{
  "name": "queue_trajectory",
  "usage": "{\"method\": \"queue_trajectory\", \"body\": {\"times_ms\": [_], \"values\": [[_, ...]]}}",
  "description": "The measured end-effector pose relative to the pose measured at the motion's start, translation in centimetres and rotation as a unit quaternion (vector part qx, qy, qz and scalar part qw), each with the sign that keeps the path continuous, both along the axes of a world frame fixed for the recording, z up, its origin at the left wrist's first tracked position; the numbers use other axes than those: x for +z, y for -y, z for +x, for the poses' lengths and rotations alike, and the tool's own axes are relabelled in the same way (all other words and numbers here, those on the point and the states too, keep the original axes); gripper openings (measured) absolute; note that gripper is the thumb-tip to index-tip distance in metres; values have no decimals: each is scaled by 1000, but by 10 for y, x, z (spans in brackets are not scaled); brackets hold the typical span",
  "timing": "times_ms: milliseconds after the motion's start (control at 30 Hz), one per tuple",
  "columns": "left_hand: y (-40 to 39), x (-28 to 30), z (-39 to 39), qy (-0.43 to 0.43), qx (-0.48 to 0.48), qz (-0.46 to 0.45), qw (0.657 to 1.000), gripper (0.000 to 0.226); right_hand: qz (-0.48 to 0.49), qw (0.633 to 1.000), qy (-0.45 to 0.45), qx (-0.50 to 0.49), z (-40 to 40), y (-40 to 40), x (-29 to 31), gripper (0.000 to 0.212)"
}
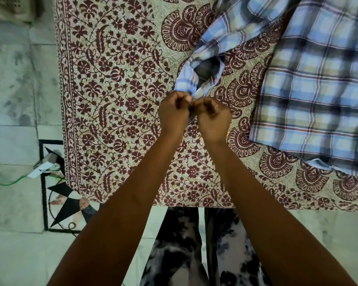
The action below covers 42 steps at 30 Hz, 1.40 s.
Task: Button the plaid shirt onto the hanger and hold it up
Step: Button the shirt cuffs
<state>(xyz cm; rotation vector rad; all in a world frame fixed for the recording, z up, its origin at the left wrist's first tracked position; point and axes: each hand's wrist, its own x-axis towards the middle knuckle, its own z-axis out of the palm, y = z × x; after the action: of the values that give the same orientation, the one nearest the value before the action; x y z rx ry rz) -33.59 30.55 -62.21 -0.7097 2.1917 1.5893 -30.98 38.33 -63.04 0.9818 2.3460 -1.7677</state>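
The plaid shirt (310, 96) lies across the bed (116, 83), one sleeve pulled toward the person. Left hand (174, 114) and right hand (212, 118) pinch its cuff, apparently fastening it. No hanger visible; front buttons likely follow.

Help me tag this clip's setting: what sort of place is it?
Likely a home bedroom: a printed bedsheet covers a bed, a plaid shirt lies on it, and the floor is marble tile.

Shirt (310, 96) on bedspread (116, 100), right
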Motion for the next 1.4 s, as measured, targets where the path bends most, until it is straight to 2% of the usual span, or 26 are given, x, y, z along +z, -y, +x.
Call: {"method": "queue_trajectory", "body": {"times_ms": [67, 133, 167, 200, 233, 267, 333, 367, 433, 467, 533, 600, 667, 700, 767, 800, 867, 933, 1000, 1033, 1100, 1133, 1200, 1300, 1333, 1400], "values": [[4, 3, 2, -125, -117, -143, 975, 11, -113, 992, 31, -39, -5, -1, 2, 13], [10, 4, 3, -244, -221, -260, 908, 16, -222, 971, 60, -56, -6, -1, 7, 21], [13, 3, 3, -283, -239, -294, 881, 19, -263, 961, 68, -53, -6, -2, 8, 22], [17, 0, 2, -303, -232, -306, 872, 22, -287, 954, 73, -43, -6, -5, 8, 22], [20, -1, 1, -294, -204, -287, 889, 27, -299, 951, 76, -25, -5, -7, 9, 21], [23, -1, -2, -260, -165, -241, 920, 39, -308, 948, 81, -6, -4, -10, 9, 19], [32, 4, -7, -157, -103, -119, 975, 65, -332, 939, 85, 21, -2, -15, 10, 17], [36, 6, -7, -95, -93, -63, 989, 69, -354, 931, 88, 23, -1, -16, 9, 16], [43, 11, -8, -25, -96, 6, 995, 58, -398, 912, 102, 14, 0, -15, 11, 16], [45, 14, -7, -50, -101, -16, 994, 47, -406, 907, 111, 11, 1, -14, 13, 18], [52, 18, -5, -177, -124, -127, 968, 30, -404, 908, 111, 3, 0, -12, 17, 22], [60, 17, -2, -294, -194, -243, 904, 25, -423, 901, 93, -25, 0, -11, 18, 34], [68, 12, 3, -308, -297, -300, 853, 28, -440, 893, 88, -43, -3, -8, 19, 44], [70, 11, 5, -274, -345, -296, 848, 32, -424, 900, 97, -33, -5, -5, 20, 40], [74, 9, 10, -181, -366, -242, 880, 40, -363, 923, 127, -25, -10, 2, 17, 16], [74, 9, 10, -152, -317, -190, 917, 40, -351, 925, 139, -40, -12, 4, 16, 5], [72, 15, 3, -98, -153, -72, 981, 30, -384, 909, 146, -64, -15, 6, 11, 7], [69, 19, -7, 10, -24, 49, 998, 31, -437, 888, 131, -60, -15, 4, 10, 10], [72, 14, -14, 63, 54, 123, 989, 37, -407, 904, 130, -25, -12, 3, 7, 9], [73, 11, -17, 62, 66, 105, 990, 36, -343, 928, 144, 0, -10, 3, 5, 10], [76, 1, -19, 38, 65, 4, 997, 32, -204, 964, 167, 22, -7, 4, -2, 11], [78, -5, -19, 38, 55, -48, 997, 31, -172, 969, 175, 17, -6, 5, -5, 9], [79, -12, -17, 57, 19, -138, 989, 31, -138, 974, 182, 8, -5, 8, -8, 17], [80, -10, -12, 40, -40, -250, 966, 35, -21, 982, 182, 44, -3, 1, 1, 22], [77, -3, -14, 23, -53, -289, 956, 38, -10, 985, 166, 41, -5, -5, 10, 22], [69, 13, -16, -1, -67, -325, 943, 44, -59, 989, 132, 31, -9, -20, 24, 18]]}}
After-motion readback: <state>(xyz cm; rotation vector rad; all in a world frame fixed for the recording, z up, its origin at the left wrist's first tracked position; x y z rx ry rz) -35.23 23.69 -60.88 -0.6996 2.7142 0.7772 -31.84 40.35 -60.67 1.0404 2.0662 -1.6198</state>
